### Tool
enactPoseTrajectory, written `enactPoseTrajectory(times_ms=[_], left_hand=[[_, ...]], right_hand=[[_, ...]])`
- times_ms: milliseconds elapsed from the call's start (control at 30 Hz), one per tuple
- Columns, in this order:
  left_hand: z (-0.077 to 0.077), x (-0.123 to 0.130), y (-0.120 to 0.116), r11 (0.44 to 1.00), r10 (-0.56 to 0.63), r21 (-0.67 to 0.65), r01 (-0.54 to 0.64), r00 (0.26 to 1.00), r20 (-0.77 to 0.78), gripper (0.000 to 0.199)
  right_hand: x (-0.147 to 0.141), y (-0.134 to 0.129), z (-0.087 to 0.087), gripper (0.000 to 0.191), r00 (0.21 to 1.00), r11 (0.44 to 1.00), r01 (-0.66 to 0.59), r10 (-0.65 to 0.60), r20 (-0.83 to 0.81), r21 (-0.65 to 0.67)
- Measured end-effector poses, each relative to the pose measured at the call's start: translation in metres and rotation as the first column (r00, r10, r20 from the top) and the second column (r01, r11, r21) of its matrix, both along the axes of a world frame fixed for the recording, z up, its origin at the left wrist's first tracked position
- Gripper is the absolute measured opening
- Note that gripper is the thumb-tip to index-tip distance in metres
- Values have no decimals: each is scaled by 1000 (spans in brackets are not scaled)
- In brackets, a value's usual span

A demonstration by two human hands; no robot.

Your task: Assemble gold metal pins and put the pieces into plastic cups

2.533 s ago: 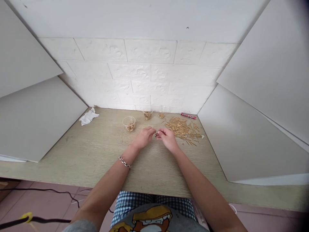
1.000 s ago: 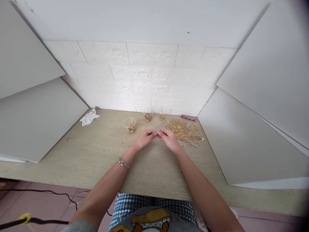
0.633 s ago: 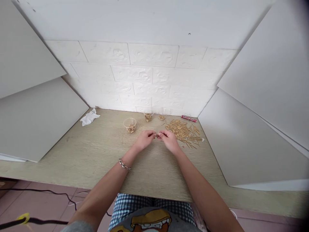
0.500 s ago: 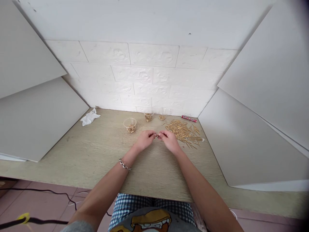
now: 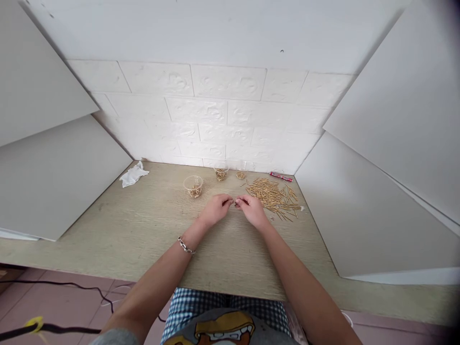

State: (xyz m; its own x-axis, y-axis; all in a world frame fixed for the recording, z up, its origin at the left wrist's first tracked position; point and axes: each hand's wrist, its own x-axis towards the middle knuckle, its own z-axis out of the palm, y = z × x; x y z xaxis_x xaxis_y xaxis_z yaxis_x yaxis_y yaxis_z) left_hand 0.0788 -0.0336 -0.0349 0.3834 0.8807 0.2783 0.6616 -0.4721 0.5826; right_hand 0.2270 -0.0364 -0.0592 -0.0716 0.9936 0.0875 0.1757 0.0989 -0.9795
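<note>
A small metal piece point(image 5: 235, 201) sits at the fingertips of two bare hands, above the middle of a wooden table point(image 5: 151, 230); it is too small to make out its shape. The right hand point(image 5: 252, 210) pinches it between thumb and fingers. The left hand point(image 5: 216, 209) faces it, thumb and fingers drawn narrow just beside the piece; whether they also grip it cannot be told. Just beyond the right hand lies a loose pile of slim gold-coloured rods point(image 5: 269, 192), spread flat and pointing many ways. Beyond the left hand stands a clear cup point(image 5: 193, 184) with small gold-coloured parts in its bottom. Farther back, near the wall, two more clear cups point(image 5: 221, 169) hold similar parts. A red tube point(image 5: 281, 177) lies behind the pile, and a crumpled white tissue point(image 5: 133, 174) rests at the far left. White brick-patterned wall point(image 5: 226, 79) rises behind, with pale panels point(image 5: 388, 211) at either side. A silver chain bracelet point(image 5: 186, 245) circles the left wrist. Blue-and-white checked clothing point(image 5: 201, 298) shows below the table edge, above pink floor tiles point(image 5: 72, 297).
</note>
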Motion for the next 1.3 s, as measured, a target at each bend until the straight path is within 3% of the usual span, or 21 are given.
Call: enactPoseTrajectory(times_ms=[567,933,1300], left_hand=[[-6,9,-4,998,58,13,-59,998,18,23],[-2,4,-2,999,-21,47,22,1000,-19,23],[-1,0,2,997,-48,58,46,998,32,20]], right_hand=[[-14,-2,-15,20,982,987,155,-158,-100,-36],[-7,0,-10,18,998,997,63,-62,-25,40],[-8,-3,-1,21,993,997,55,-50,-102,45]])
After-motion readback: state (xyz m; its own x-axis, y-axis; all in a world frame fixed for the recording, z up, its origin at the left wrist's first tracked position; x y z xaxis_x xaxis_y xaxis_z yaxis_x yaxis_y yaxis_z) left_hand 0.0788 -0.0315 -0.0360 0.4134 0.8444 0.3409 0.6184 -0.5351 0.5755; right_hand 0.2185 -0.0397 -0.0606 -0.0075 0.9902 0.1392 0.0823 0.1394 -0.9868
